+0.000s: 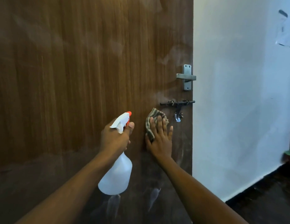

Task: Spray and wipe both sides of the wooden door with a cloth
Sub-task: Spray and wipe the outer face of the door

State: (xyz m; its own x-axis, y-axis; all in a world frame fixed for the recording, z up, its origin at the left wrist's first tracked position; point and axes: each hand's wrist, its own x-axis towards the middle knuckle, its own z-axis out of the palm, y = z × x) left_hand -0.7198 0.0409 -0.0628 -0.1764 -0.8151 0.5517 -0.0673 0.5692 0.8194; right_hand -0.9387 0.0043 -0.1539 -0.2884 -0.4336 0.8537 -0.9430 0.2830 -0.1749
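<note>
Right hand [160,139] lies flat, fingers spread, pinning the soft, limp cloth [154,122] under its fingertips against the wooden door [92,70] just below the bolt [177,103], while left hand [115,138] clenches the light-looking plastic spray bottle [116,175] by its neck.

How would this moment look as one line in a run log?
left hand: holds spray bottle | right hand: presses cloth on wooden door | below bolt latch

Door, cloth and spray bottle

The brown wooden door [76,78] stands upright, streaked with haze. A striped cloth [153,120] lies flat against it, lower right; left of that, a white spray bottle [117,173] with an orange nozzle.
</note>
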